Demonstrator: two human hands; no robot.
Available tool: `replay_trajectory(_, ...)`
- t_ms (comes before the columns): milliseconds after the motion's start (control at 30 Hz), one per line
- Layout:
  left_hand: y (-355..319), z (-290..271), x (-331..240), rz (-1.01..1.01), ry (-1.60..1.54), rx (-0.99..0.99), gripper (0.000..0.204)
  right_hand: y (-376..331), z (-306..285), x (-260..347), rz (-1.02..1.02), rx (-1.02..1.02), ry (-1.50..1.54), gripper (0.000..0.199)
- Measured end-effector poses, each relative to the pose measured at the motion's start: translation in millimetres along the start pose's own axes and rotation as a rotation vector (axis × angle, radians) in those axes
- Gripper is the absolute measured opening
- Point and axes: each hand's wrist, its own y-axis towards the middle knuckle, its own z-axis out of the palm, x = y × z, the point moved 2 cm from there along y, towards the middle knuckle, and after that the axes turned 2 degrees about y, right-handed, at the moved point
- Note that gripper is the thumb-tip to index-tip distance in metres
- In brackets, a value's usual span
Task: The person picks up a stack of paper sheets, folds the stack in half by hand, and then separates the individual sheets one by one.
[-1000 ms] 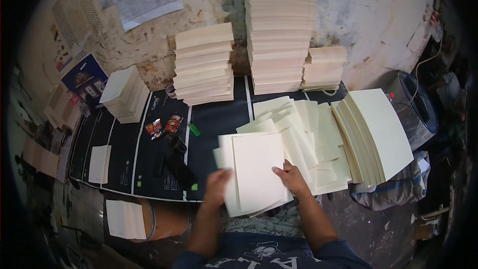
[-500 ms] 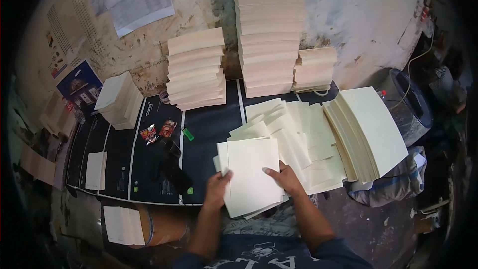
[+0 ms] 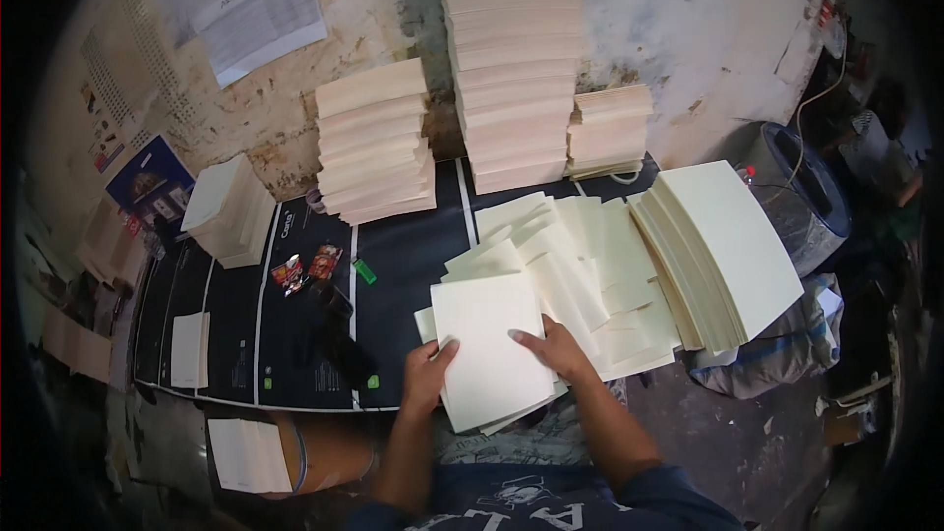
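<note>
A small gathered set of cream sheets (image 3: 492,354) lies at the near edge of the dark tabletop (image 3: 403,265), while many fanned sheets (image 3: 580,256) and a thick stack (image 3: 723,251) to the right look not yet gathered, so the collating seems far from finished. The left hand (image 3: 428,374) grips the set's left edge, thumb on top. The right hand (image 3: 553,349) lies flat on its right side, fingers spread, both forearms reaching up from below.

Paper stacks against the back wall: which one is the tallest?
The middle stack, which rises past the top of the picture. The stack to its left reaches only about halfway up it, and the small stack to its right is lowest.
</note>
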Motion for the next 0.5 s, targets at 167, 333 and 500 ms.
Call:
replay_trajectory(167, -24.7, -109.0, -28.7, 0.148, 0.038, -0.133, 0.022, 3.6, -9.1, -13.3, 0.032, -0.004, 0.15, 0.06)
replay_trajectory(333, -21.0, -78.8, -31.1, 0.106, -0.186, -0.085, 0.029, -5.5, -9.2, -0.1, -0.005, 0.024, 0.21, 0.063)
replay_trajectory(500, 11.0, -6.8, 27.8, 0.349, 0.329, -0.236, 0.06, -4.2, -18.4, -6.2, -0.41, -0.316, 0.127, 0.06)
